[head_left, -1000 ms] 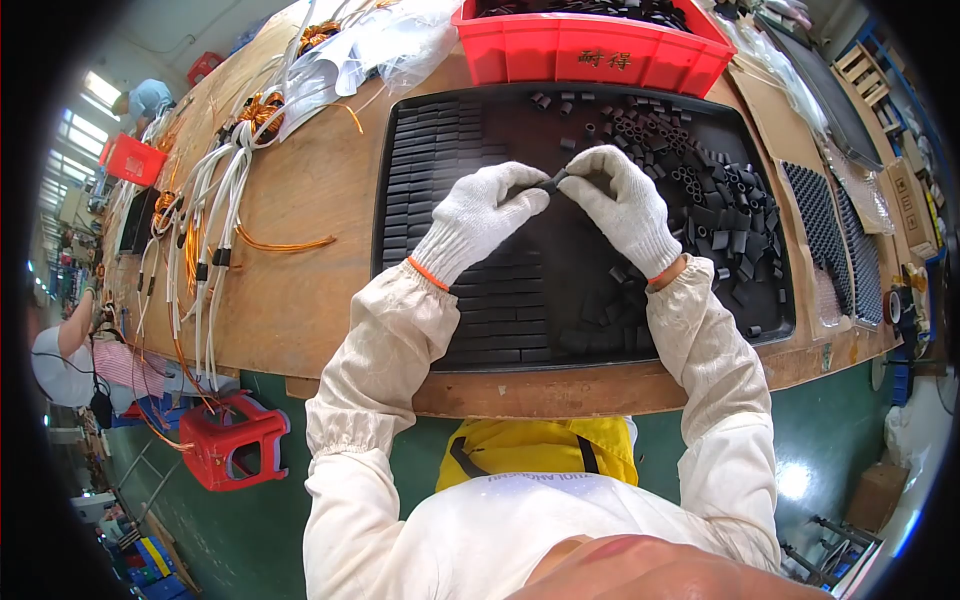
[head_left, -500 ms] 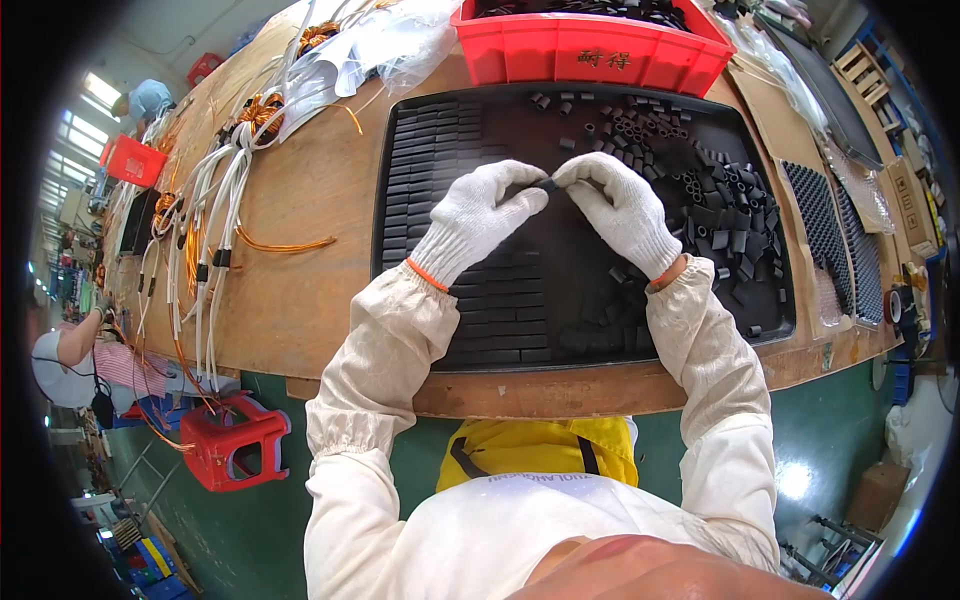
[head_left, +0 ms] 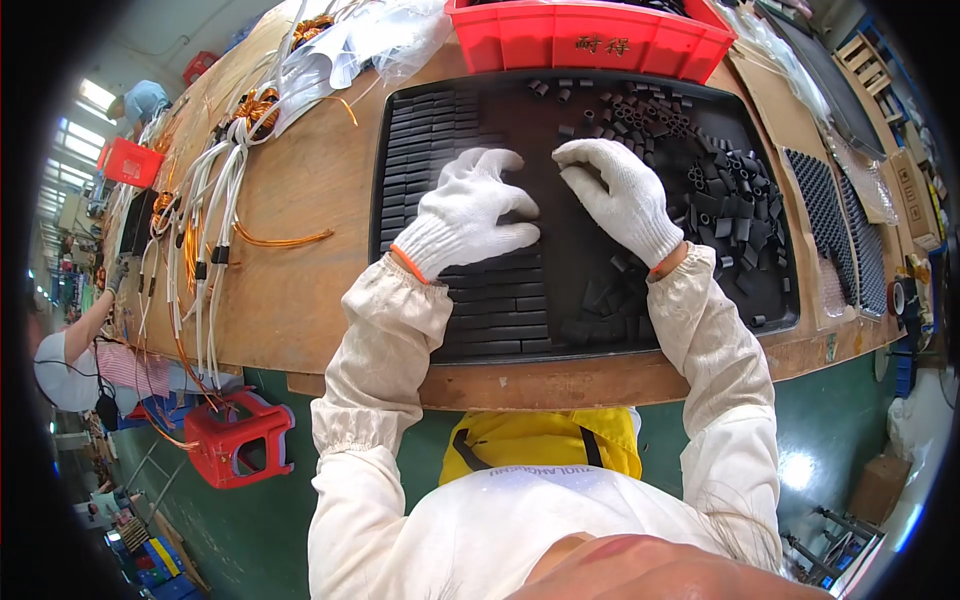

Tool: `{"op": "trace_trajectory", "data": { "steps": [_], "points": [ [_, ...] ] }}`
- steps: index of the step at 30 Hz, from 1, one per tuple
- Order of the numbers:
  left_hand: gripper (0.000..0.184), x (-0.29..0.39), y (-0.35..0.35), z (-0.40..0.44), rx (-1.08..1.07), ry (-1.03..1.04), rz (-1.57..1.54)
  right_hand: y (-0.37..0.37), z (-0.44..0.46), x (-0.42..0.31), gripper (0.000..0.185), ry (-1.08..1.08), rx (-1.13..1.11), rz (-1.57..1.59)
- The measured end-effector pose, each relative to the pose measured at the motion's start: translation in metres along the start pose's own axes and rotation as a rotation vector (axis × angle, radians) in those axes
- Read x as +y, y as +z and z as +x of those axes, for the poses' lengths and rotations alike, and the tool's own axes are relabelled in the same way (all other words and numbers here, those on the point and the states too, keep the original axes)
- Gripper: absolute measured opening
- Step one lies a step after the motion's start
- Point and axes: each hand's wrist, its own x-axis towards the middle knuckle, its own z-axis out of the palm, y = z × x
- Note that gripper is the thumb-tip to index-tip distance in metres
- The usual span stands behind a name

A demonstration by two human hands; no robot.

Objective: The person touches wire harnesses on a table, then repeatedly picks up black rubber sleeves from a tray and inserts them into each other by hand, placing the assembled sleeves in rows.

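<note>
Both hands wear white gloves over a black tray (head_left: 560,240). My left hand (head_left: 475,212) has its fingers apart, with nothing visible in them, above the right edge of the neat rows of black pieces (head_left: 415,150). To its right, my right hand (head_left: 625,195) has thumb and fingertips curved toward each other, a gap between them; no piece shows there. Loose short black tubes (head_left: 640,120) lie beyond my right hand, and more black pieces (head_left: 735,205) are heaped to its right.
A red bin (head_left: 595,42) stands behind the tray. White cables with copper coils (head_left: 225,170) lie on the left of the wooden table. Textured black sheets (head_left: 820,215) rest at right. A red stool (head_left: 240,440) stands below left, and another person's arm (head_left: 90,325) reaches in at far left.
My left hand has opened and moved slightly down and left, away from my right hand. The small black piece between the fingertips no longer shows. The view has shifted slightly.
</note>
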Motion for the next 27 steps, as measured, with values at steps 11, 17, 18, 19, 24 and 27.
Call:
{"op": "trace_trajectory", "data": {
  "steps": [11, 17, 18, 19, 24, 27],
  "points": [
    [0.040, -0.011, 0.011, 0.013, -0.137, 0.266, -0.099, -0.005, -0.004, 0.015, 0.028, -0.104, -0.133, -0.387],
    [0.036, -0.007, 0.010, 0.012, -0.169, 0.168, -0.102, -0.023, -0.002, 0.018, 0.037, -0.070, -0.327, -0.521],
    [0.035, -0.006, 0.010, 0.012, -0.132, 0.166, -0.127, -0.022, -0.002, 0.021, 0.037, -0.045, -0.358, -0.504],
    [0.035, -0.006, 0.012, 0.012, -0.133, 0.168, -0.126, -0.021, -0.003, 0.023, 0.036, -0.020, -0.387, -0.487],
    [0.036, -0.007, 0.017, 0.015, 0.155, 0.103, -0.176, -0.021, -0.003, 0.024, 0.035, -0.002, -0.383, -0.444],
    [0.035, -0.009, 0.018, 0.015, 0.189, 0.093, -0.159, -0.020, -0.007, 0.021, 0.035, -0.014, -0.366, -0.375]
  ]
}}
